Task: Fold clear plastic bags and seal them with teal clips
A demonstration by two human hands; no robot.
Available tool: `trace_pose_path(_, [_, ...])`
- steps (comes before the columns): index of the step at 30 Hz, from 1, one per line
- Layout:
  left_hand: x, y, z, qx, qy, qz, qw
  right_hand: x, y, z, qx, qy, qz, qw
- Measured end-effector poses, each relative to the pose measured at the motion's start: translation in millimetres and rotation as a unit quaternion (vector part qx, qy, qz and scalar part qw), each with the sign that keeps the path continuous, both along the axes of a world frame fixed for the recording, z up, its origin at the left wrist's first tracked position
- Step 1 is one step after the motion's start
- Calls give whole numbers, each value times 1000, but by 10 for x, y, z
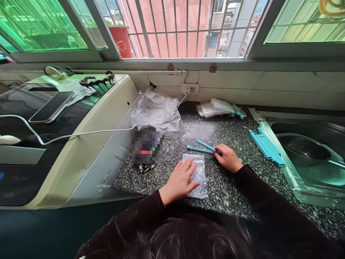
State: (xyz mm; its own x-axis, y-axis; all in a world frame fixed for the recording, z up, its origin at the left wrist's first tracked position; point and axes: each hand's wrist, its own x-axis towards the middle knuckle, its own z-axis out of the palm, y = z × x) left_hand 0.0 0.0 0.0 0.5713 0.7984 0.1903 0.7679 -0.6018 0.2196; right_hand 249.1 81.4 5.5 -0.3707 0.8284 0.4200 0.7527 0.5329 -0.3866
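My left hand (pixel 181 178) lies flat with its fingers spread on a small clear plastic bag (pixel 199 180) on the speckled countertop. Just to the right, my right hand (pixel 228 157) has its fingers closed on a blue plastic strip (pixel 207 145). A second blue strip (pixel 198 148) lies right under it, its right end hidden by my fingers, so I cannot tell whether the two are joined. Further right, a pile of similar blue strips (pixel 265 146) rests beside the sink. Behind my hands is a stack of clear bags (pixel 217 108) with blue strips at their right end.
A metal sink (pixel 292 180) with a dark pan borders the right side. On the left stands a bulky washing-machine-like appliance (pixel 107 118) with a phone (pixel 51 107) on top. A crumpled plastic bag (pixel 159 109) and a pixelated dark object (pixel 147 146) lie beside it; a white cable (pixel 88 133) crosses there.
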Motion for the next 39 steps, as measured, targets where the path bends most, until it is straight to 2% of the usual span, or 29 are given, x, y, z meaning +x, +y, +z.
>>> trace_pose_path(3, [-39,233,178,-1,-63,87,994,-3,1,8,-9,8,-1,1000])
trace_pose_path(5, [-53,402,280,-12,-69,139,988,-7,0,14,-10,13,-1,1000])
trace_pose_path(8, [-43,574,342,-39,-57,168,983,-8,-3,24,-8,16,-1,1000])
trace_pose_path(15, [-19,642,254,-82,-86,176,977,6,-13,50,-11,22,-2,1000])
trace_pose_path(18, [-53,664,256,-90,-135,140,977,6,-19,66,-16,28,-1,999])
trace_pose_path(21, [-85,693,300,-113,-185,97,971,3,-22,75,-22,39,-1,999])
trace_pose_path(26, [-104,777,442,-190,-237,65,950,-4,-22,76,-32,52,0,998])
trace_pose_path(31, [-142,925,585,-256,-312,23,915,-9,-27,82,-35,62,-6,997])
trace_pose_path(34, [-121,1013,593,-284,-357,34,889,-7,-27,89,-40,70,-2,997])
trace_pose_path(39, [57,1141,495,-262,-408,103,868,9,-25,117,-44,74,-2,996])
